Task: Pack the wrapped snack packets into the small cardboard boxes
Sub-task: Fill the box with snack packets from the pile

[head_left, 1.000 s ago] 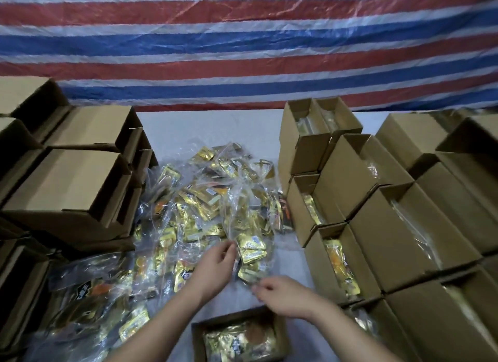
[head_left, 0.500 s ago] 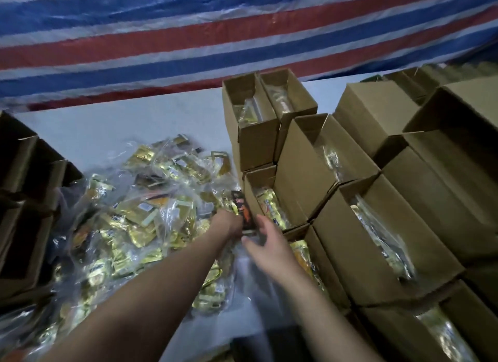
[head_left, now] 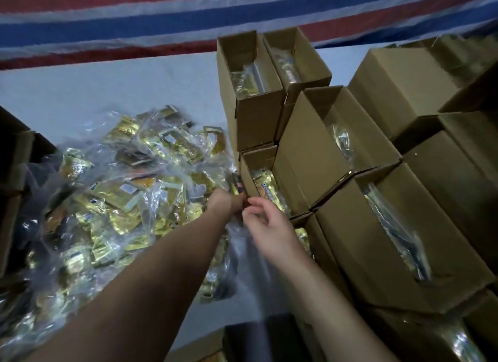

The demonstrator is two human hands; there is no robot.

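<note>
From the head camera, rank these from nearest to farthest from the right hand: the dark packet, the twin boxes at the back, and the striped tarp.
From the right hand:
1. Dark packet, just beyond the fingers, held by the left hand.
2. Twin boxes, farther back.
3. Striped tarp, along the far wall.

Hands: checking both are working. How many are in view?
2. Left hand grips a dark packet at the pile edge; right hand is close beside it.

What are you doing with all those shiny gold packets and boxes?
A person is packing wrapped snack packets into small cardboard boxes. The left hand holds a dark packet beside an open box that already has a gold packet inside. The right hand reaches in next to it. A big pile of packets waits on the left, and filled boxes are stacked on the right.
</note>
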